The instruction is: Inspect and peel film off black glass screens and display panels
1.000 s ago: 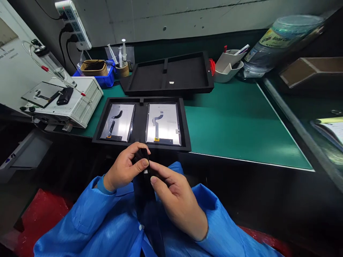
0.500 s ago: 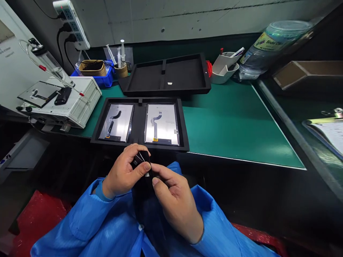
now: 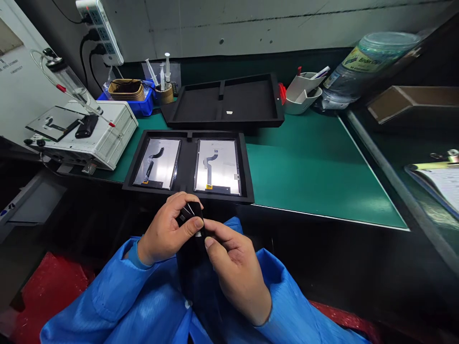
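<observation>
My left hand (image 3: 170, 230) is closed around a small glossy black object (image 3: 191, 210), thumb in front and fingers over its top. Just to the right, my right hand (image 3: 236, 267) pinches the edge of the same object between thumb and forefinger. What the object is, I cannot make out. Both hands are in front of the bench edge, over my lap. Beyond them lies a black foam tray (image 3: 187, 165) with two compartments. A display panel with a ribbon cable (image 3: 165, 165) rests in the left one, another panel (image 3: 225, 167) in the right one.
Behind is a second black tray (image 3: 201, 105). At the left stand a white device (image 3: 122, 136), a blue bin (image 3: 143, 106) and syringes in a holder (image 3: 164, 95). A pen holder (image 3: 299, 98), a large plastic jar (image 3: 366, 67) and a clipboard (image 3: 437, 179) are to the right.
The view has shifted slightly, so the bench items appear a little further right. Both hands keep nearly the same pose on the black object.
</observation>
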`<state>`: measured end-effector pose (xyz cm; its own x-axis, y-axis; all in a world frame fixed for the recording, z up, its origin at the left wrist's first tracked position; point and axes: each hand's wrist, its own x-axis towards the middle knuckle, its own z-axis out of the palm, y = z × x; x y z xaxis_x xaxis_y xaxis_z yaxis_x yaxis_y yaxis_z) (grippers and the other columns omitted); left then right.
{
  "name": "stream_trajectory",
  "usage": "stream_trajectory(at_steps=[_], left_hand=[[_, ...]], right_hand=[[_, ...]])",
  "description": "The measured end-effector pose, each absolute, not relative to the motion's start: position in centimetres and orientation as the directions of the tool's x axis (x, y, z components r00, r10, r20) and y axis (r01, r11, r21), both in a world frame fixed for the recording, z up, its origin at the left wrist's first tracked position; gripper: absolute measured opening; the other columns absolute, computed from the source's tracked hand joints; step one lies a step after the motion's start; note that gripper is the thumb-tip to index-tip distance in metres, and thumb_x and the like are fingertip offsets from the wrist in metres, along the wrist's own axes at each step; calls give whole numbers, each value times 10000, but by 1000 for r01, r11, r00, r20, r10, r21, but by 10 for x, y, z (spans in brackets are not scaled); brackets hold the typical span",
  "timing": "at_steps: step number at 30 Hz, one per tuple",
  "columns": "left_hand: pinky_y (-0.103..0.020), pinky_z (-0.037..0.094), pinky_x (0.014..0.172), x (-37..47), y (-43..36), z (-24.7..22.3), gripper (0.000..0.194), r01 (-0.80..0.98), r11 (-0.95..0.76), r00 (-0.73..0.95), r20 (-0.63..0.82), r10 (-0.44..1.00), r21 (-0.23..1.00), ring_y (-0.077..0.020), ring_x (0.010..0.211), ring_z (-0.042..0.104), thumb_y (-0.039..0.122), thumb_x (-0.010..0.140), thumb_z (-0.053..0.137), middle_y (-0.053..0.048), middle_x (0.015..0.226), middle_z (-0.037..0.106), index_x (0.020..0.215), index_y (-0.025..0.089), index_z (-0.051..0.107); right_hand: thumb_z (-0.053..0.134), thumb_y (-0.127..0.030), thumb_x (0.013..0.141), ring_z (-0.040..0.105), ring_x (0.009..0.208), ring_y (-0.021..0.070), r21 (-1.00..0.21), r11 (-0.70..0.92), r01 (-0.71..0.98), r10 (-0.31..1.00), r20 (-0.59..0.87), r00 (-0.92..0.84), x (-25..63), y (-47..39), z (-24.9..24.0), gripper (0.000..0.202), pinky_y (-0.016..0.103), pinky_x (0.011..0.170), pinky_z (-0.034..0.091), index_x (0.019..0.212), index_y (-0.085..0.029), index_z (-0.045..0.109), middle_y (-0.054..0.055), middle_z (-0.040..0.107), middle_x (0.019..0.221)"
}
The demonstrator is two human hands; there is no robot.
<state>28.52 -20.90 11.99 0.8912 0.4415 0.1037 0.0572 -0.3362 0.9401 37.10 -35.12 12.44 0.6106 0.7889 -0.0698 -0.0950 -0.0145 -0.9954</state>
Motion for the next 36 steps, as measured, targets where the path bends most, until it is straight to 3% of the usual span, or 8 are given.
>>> stream_trajectory(at_steps=[18,25,31,36], left_hand=[[-330,445,843,288,-208,125,279,80,-354,890,93,447,932,-204,911,581,470,945,579,-39,944,607,1013,200,597],[-393,448,913,294,-207,128,326,240,-447,863,22,505,862,-248,995,587,485,934,570,-77,1027,664,1080,197,616],[-428,426,969,300,-212,129,289,305,-560,849,46,526,770,-253,1026,607,426,957,553,-55,1042,686,1114,196,628],[-451,451,955,302,-214,128,300,381,-598,821,39,569,705,-281,1044,628,393,952,555,-79,1077,704,1146,180,638]], right_hand=[[588,-251,793,726,767,205,-989,-22,-147,782,-109,613,377,-346,127,296,337,752,605,990,-206,805,53,797,883],[624,-324,828,717,943,266,-909,7,-418,817,-236,527,382,-351,113,306,425,898,561,1073,-254,794,56,793,972],[647,-488,890,714,936,272,-859,0,-512,841,-277,464,387,-346,109,332,416,870,568,1041,-234,798,71,787,971],[691,-503,851,714,874,264,-815,0,-580,857,-299,419,391,-341,104,329,406,841,568,957,-211,800,60,782,885]])
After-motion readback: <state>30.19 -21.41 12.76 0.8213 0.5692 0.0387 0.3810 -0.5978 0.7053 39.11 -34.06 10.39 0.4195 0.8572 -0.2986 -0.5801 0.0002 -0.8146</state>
